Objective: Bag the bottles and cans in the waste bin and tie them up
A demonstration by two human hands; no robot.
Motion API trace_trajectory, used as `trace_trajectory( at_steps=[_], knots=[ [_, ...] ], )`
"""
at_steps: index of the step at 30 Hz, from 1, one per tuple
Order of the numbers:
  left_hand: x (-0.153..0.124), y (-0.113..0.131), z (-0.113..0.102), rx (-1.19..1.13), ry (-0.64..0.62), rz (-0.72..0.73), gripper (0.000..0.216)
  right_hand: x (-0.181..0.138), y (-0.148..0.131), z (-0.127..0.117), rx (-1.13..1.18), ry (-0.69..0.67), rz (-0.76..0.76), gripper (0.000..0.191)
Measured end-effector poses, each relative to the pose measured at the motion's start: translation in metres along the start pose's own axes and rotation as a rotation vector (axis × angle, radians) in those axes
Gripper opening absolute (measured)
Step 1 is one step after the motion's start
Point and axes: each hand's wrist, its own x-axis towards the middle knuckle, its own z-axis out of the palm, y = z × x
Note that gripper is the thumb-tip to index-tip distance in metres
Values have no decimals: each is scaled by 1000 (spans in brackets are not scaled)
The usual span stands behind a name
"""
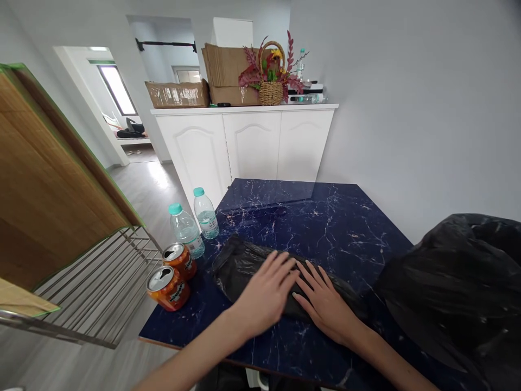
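Atop a glossy navy tabletop (342, 228) veined in white, a person's left hand (264, 296) and right hand (325, 307) press flat on a folded black plastic bag (240, 266), which lies lengthwise beneath the fingers and reaches out past them on both sides. The left fingers are extended with narrow gaps between them; the right fingers are spread somewhat wider, the thumb angled toward the left hand, and neither hand grips anything. The two hands rest side by side, their fingertips close together near the middle of the bag. To the left of the fingers, near the table's edge, stand two orange soda cans (169, 290), their tops opened, and, just beyond them, two clear plastic bottles (186, 232) with teal caps. Well to the right of the fingers, a bulky black plastic bag (451, 277) is heaped up, its plastic crumpled. Farther left, past the cans, wooden boards (61, 179) edged in green stand on a metal wire rack (101, 277). Straight ahead of the fingers, beyond the far edge of the table, a white cabinet (252, 144) carries cardboard boxes (177, 95) and a wicker basket (271, 93) of red and yellow flowers.
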Motion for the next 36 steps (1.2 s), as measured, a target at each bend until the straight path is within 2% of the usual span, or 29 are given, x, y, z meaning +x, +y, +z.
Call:
trace_trajectory(
  at_steps=[3,5,7,11,15,17,20,23,26,29,31,33,36],
  knots=[
    [10,11,33,-73,-55,-66,61,0,2,2,0,18,-18,62],
    [4,-4,50,-106,-106,-174,67,-1,2,1,-3,17,-8,61],
    [-9,-28,57,-144,-125,-240,65,-4,1,-3,-9,12,10,59],
    [-35,-67,47,-194,-146,-172,61,-15,3,-17,-11,24,59,58],
    [-47,-76,30,-162,-115,-77,55,-33,18,-33,-47,106,276,62],
    [-50,-70,24,-126,-47,-80,48,-44,24,-37,-47,101,382,61],
    [-55,-52,18,-126,31,-96,42,-54,24,-43,121,8,397,50],
    [-58,-29,15,-172,-13,-55,48,-58,9,-61,371,-95,423,45],
    [-59,-8,12,-239,-95,14,53,-57,-17,-96,627,-143,483,45],
    [-57,10,7,-312,-141,102,54,-49,-48,-133,950,-162,524,60],
    [-56,21,3,-332,-147,161,52,-36,-67,-146,1087,-161,530,74],
    [-58,28,0,-329,-135,202,43,-14,-81,-145,1133,-122,512,72],
    [-69,31,-3,-297,-116,191,23,30,-91,-119,1219,-100,485,58]
  ],
)
